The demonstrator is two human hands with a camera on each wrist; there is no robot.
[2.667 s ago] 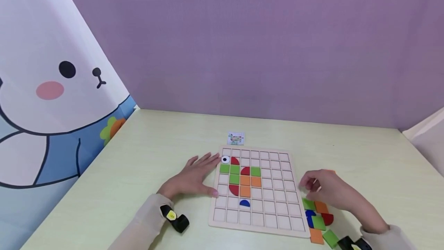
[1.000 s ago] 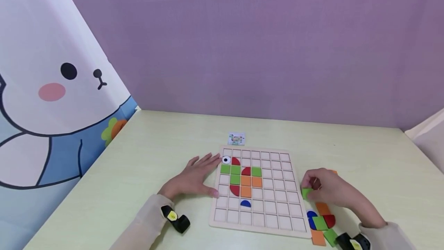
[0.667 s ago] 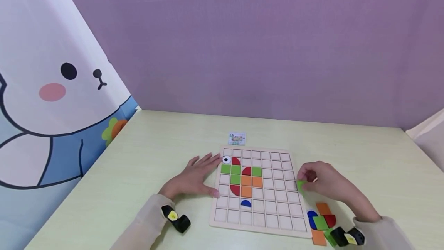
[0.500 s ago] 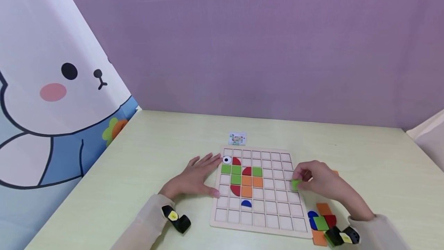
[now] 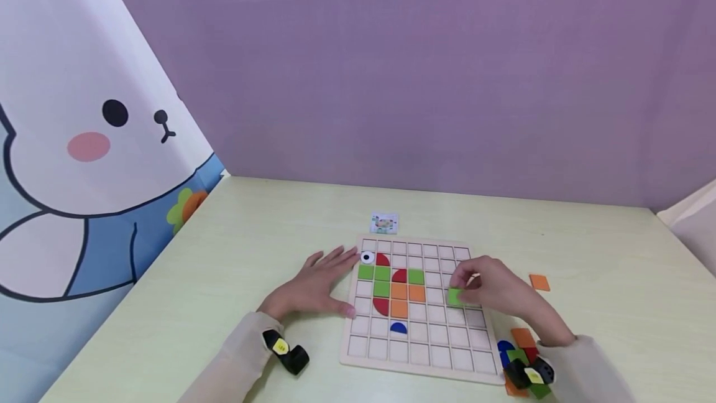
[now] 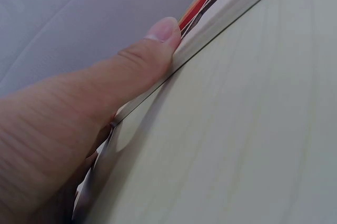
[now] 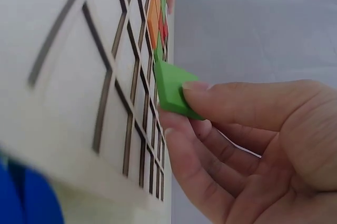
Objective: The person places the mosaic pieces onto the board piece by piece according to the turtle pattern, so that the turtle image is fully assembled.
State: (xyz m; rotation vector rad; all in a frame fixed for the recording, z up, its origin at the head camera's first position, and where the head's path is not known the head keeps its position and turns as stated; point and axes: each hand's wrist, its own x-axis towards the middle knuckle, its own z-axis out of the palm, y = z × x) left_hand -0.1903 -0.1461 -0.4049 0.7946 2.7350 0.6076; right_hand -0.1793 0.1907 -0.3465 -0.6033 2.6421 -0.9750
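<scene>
1. A green tile [image 5: 454,296] is pinched between the thumb and fingers of the right hand [image 5: 495,285]. It is held over the right part of the grid board [image 5: 419,370]; whether it touches the board cannot be told.
2. In the right wrist view the held tile is seen tilted, with one flat face pressed by the thumb.
3. The left edge of the board is touched by the left hand [image 5: 313,288], whose fingers are spread and grip is loose. In the left wrist view the thumb is seen resting against that edge.
4. The left part of the board is filled with pieces: an eye piece [image 5: 367,257], three red pieces [image 5: 381,306], four green squares [image 5: 381,289] and three orange squares [image 5: 399,309]. Below them a blue half-round [image 5: 399,328] is set in the third column.
5. Beyond the far edge of the board, a small picture card [image 5: 384,223] is laid on the table [image 5: 268,229].
6. To the right of the board, a lone orange tile [image 5: 539,282] is placed well apart from a heap of mixed pieces [image 5: 523,336], which is partly hidden by the black wrist camera [image 5: 528,374].
</scene>
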